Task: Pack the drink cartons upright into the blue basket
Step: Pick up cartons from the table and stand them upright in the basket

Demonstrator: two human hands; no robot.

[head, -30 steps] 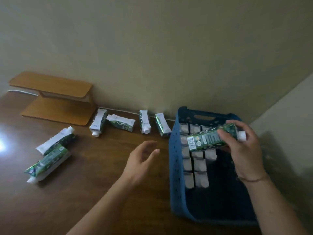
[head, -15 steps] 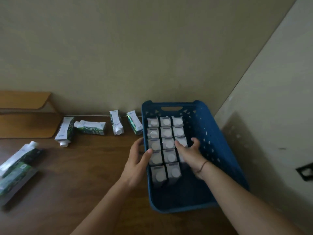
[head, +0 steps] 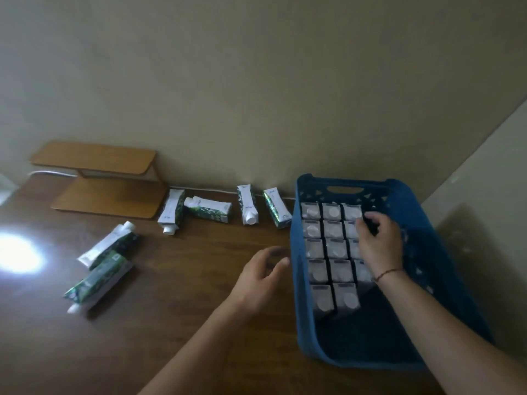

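Wooden table; right hand among cartons

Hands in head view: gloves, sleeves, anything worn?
Both hands bare, no gloves. Left hand and its forearm show no sleeve, watch or ring that I can make out. Right hand has a thin dark cord bracelet at the wrist; forearm also uncovered up to the frame edge. No markings visible; the image is dim, so small details may be missed.
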